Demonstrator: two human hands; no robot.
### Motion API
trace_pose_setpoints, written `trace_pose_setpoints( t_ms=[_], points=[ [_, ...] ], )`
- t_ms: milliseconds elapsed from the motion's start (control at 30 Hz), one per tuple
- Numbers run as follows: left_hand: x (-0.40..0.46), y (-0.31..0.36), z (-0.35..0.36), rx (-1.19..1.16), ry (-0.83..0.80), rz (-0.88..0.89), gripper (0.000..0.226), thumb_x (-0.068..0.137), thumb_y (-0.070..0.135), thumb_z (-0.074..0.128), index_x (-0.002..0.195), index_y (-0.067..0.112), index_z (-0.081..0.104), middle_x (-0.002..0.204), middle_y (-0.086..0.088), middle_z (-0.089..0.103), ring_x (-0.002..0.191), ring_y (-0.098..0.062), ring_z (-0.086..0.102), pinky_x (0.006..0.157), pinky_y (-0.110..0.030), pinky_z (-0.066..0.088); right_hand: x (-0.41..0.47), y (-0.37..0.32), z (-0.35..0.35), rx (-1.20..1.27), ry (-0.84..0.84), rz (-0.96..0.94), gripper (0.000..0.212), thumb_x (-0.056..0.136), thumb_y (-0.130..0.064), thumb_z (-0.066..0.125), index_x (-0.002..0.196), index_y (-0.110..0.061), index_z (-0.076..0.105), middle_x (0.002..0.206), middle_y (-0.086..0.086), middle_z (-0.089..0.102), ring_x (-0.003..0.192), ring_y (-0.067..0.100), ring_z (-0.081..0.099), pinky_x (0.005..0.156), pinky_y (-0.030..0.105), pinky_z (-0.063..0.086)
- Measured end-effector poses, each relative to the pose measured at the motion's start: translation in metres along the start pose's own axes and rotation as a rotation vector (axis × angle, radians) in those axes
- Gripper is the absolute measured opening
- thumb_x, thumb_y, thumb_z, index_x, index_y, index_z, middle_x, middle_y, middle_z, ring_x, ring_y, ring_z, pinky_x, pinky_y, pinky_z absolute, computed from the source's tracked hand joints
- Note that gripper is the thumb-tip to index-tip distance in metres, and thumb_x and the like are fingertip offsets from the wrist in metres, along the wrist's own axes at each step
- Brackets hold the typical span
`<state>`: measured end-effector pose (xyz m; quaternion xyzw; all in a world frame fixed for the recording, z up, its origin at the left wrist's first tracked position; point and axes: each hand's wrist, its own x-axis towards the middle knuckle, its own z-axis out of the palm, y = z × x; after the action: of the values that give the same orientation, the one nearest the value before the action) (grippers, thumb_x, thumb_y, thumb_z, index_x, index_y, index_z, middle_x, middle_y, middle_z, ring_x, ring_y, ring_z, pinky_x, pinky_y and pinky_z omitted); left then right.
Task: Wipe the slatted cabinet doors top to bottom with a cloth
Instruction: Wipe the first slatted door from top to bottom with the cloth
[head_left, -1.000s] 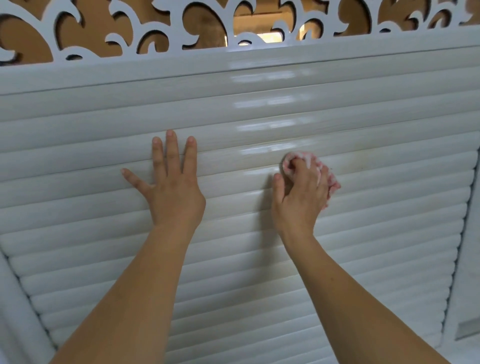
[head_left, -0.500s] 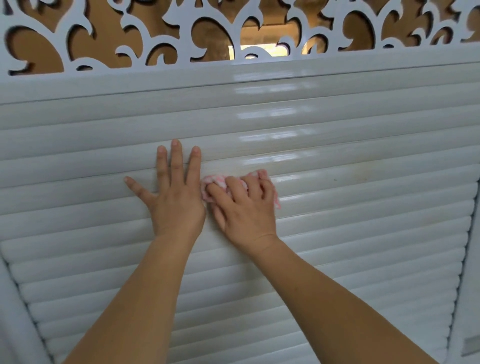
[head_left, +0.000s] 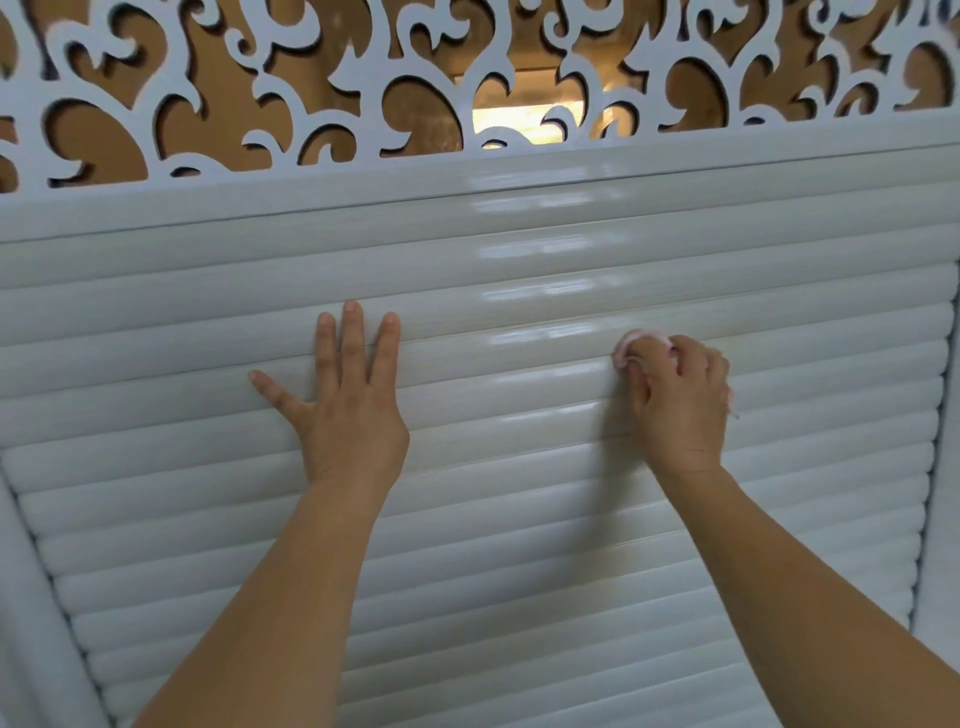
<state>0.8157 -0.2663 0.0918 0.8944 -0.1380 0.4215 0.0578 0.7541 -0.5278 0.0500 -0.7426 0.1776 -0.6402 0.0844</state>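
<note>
Pink cloth (head_left: 640, 344) is bunched in the curled right hand (head_left: 678, 402) and pressed to a slat right of centre frame, for scrubbing; the left hand (head_left: 349, 410) is laid flat, fingers spread, on the slatted cabinet door (head_left: 519, 519), presumably steadying it

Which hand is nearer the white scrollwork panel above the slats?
Left. Left hand lies flat, fingertips reaching higher toward the white scrollwork panel; right hand sits slightly lower, gripping the pink cloth.

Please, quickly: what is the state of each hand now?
Left hand: open, fingers flat on white slatted cabinet door.
Right hand: closed, gripping bunched pink cloth.
</note>
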Motion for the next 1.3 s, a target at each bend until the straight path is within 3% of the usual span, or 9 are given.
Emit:
trace_pose_setpoints(
  t_ms=[100, 167, 433, 600, 800, 933, 1100, 1200, 1300],
  points=[
    [-0.002, 0.005, -0.005, -0.010, -0.023, -0.024, 0.090, 0.083, -0.002, 0.035, 0.145, 0.031, -0.021, 0.152, 0.000, -0.030, 0.140, -0.022, -0.026, 0.099, -0.074, -0.006, 0.009, 0.006, -0.017, 0.094, -0.072, 0.344, 0.021, 0.096, -0.013, 0.042, 0.096, -0.018, 0.063, 0.131, 0.014, 0.043, 0.117, 0.035, 0.037, 0.088, 0.056, 0.037],
    [-0.001, 0.012, -0.007, -0.023, -0.036, -0.057, 0.088, 0.084, 0.000, 0.036, 0.146, 0.029, -0.020, 0.152, -0.002, -0.030, 0.140, -0.024, -0.025, 0.100, -0.073, -0.005, 0.011, -0.003, -0.025, 0.128, -0.025, 0.372, 0.019, 0.094, -0.010, 0.046, 0.100, -0.016, 0.063, 0.133, 0.014, 0.040, 0.118, 0.033, 0.036, 0.092, 0.054, 0.037],
    [-0.002, 0.037, -0.004, -0.144, -0.034, -0.179, 0.087, 0.082, 0.002, 0.039, 0.148, 0.022, -0.014, 0.154, -0.006, -0.024, 0.142, -0.025, -0.021, 0.101, -0.073, -0.003, 0.005, -0.101, 0.012, 0.302, -0.079, -0.502, 0.024, 0.085, -0.016, 0.052, 0.100, -0.013, 0.071, 0.106, 0.010, 0.066, 0.103, 0.031, 0.056, 0.093, 0.039, 0.038],
    [-0.001, 0.030, 0.000, -0.074, -0.051, -0.167, 0.087, 0.083, 0.003, 0.037, 0.146, 0.023, -0.021, 0.153, -0.006, -0.028, 0.142, -0.024, -0.022, 0.100, -0.074, -0.002, 0.003, -0.092, 0.032, 0.216, -0.045, -0.671, 0.032, 0.089, -0.012, 0.045, 0.109, -0.007, 0.070, 0.116, 0.014, 0.065, 0.114, 0.033, 0.050, 0.095, 0.041, 0.037],
    [-0.001, 0.045, -0.001, -0.091, -0.070, -0.255, 0.086, 0.084, 0.002, 0.035, 0.145, 0.020, -0.022, 0.152, -0.007, -0.030, 0.141, -0.024, -0.023, 0.098, -0.074, -0.003, 0.029, 0.001, 0.017, 0.065, 0.006, -0.463, 0.034, 0.087, -0.016, 0.045, 0.115, -0.015, 0.064, 0.123, 0.013, 0.061, 0.116, 0.035, 0.049, 0.103, 0.044, 0.029],
    [-0.002, 0.050, -0.001, -0.092, -0.070, -0.303, 0.084, 0.085, 0.003, 0.033, 0.145, 0.020, -0.022, 0.153, -0.007, -0.028, 0.142, -0.023, -0.021, 0.100, -0.074, -0.003, 0.043, 0.053, -0.005, -0.011, 0.072, -0.097, 0.027, 0.083, -0.034, 0.051, 0.109, -0.035, 0.060, 0.123, 0.003, 0.057, 0.114, 0.030, 0.039, 0.092, 0.042, 0.034],
    [0.000, 0.067, -0.009, -0.181, -0.082, -0.403, 0.082, 0.086, 0.005, 0.036, 0.147, 0.017, -0.019, 0.154, -0.008, -0.025, 0.143, -0.020, -0.018, 0.104, -0.070, -0.006, 0.048, 0.054, -0.009, 0.247, 0.024, 0.187, 0.049, 0.080, -0.024, 0.031, 0.108, -0.016, 0.070, 0.113, 0.022, 0.057, 0.109, 0.033, 0.043, 0.097, 0.047, 0.036],
    [0.002, 0.089, -0.013, -0.210, -0.043, -0.357, 0.083, 0.083, 0.004, 0.041, 0.149, 0.014, -0.009, 0.154, -0.007, -0.024, 0.143, -0.019, -0.019, 0.107, -0.068, -0.005, 0.040, 0.024, 0.003, 0.190, 0.094, 0.220, 0.039, 0.078, -0.003, 0.047, 0.108, -0.013, 0.070, 0.116, 0.021, 0.059, 0.112, 0.032, 0.036, 0.099, 0.047, 0.031],
    [0.000, 0.123, -0.016, -0.206, -0.015, -0.054, 0.087, 0.081, 0.004, 0.044, 0.150, 0.028, -0.002, 0.155, -0.001, -0.023, 0.142, -0.017, -0.019, 0.107, -0.062, -0.009, 0.025, 0.002, 0.006, 0.138, 0.116, -0.062, 0.035, 0.079, -0.008, 0.052, 0.109, -0.011, 0.069, 0.113, 0.020, 0.061, 0.106, 0.038, 0.043, 0.104, 0.047, 0.029]
  ],
)
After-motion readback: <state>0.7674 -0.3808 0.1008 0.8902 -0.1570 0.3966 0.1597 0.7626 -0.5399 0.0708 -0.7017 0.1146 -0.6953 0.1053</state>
